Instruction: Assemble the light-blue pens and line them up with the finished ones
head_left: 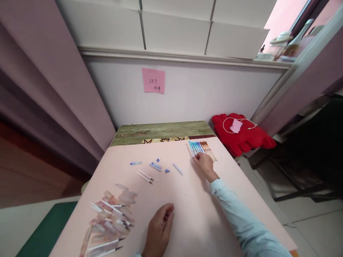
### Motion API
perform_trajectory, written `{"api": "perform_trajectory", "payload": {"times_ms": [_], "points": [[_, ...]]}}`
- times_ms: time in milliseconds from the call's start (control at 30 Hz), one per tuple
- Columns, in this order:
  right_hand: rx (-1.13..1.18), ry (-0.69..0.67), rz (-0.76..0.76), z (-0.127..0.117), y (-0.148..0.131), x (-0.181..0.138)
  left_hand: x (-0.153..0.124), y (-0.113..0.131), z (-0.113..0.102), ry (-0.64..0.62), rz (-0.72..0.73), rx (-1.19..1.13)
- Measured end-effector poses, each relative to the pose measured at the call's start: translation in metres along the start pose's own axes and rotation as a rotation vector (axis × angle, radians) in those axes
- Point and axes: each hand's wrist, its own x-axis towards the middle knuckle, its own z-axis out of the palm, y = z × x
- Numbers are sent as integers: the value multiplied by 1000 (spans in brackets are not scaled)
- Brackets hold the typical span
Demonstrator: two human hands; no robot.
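Observation:
My right hand (204, 165) reaches to the far right of the pink table (187, 214), its fingers curled on the near ends of a row of blue and orange pens (201, 149). My left hand (160, 228) rests near the front edge, fingers loosely curled, nothing visible in it. Loose pen parts lie between them: a pale barrel (178, 169), blue caps (167, 171), a blue-and-white piece (155, 166), a small blue tube (135, 163) and two thin refills (145, 176).
A heap of clear barrels and refills (111, 221) lies at the front left. A green patterned cloth (160, 132) covers the table's far end. A red garment with a white cord (241, 134) sits to the right. A pink note (153, 80) hangs on the wall.

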Motion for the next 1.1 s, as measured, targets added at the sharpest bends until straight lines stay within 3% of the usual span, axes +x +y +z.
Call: {"api": "perform_trajectory", "payload": {"times_ms": [367,900,1100], "points": [[-150,-55,30,18,-4,24,3,3,-2,-4,11,2],[-244,-33,-39,1,-7,14,0,5,0,5,9,-7],[177,3,-275,-12,-29,-35,0,7,1,23,9,-30]]}}
